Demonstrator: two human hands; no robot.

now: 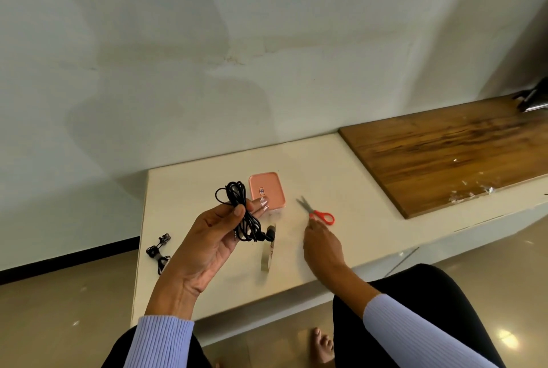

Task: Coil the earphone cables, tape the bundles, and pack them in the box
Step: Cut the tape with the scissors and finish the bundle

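Observation:
My left hand (207, 237) is raised above the white ledge and pinches a coiled black earphone cable (240, 210) between thumb and fingers; a strip of clear tape sticks to its fingertips. Behind it lies the pink box (268, 186) with its lid on. A roll of clear tape (268, 249) stands on edge just right of my left hand. My right hand (321, 241) reaches over the ledge, fingertips at the handle of the red-handled scissors (317, 210), not gripping them. A second black earphone bundle (158, 252) lies at the ledge's left edge.
The white ledge (341, 166) runs along a pale wall. A wooden board (444, 154) covers its right part, with scraps of clear tape near its front edge. A dark object (530, 97) sits at the far right. My knees and a bare foot are below.

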